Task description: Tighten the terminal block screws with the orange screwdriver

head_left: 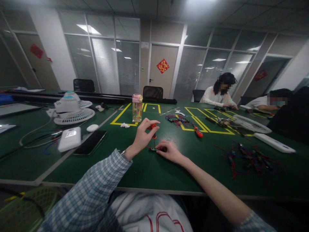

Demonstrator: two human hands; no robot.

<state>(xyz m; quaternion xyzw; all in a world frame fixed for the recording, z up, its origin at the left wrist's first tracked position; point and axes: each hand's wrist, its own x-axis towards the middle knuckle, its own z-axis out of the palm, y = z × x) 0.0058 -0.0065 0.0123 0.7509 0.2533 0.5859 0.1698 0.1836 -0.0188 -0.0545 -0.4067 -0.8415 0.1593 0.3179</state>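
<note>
My left hand is closed on the orange-red handle of a screwdriver, which stands upright. Its thin shaft points down to a small green circuit board on the table. With fingers pinched, my right hand grips the board's right end, where a dark round part shows beside the fingers. A red wire runs out from the board's left side. Whether the screwdriver tip touches a screw is too small to tell.
Wired boards lie at right, and a wire bundle farther back. Nearby are a red screwdriver, a pink-lidded bottle, a phone, a white power bank and white fans. Two people sit at the far right.
</note>
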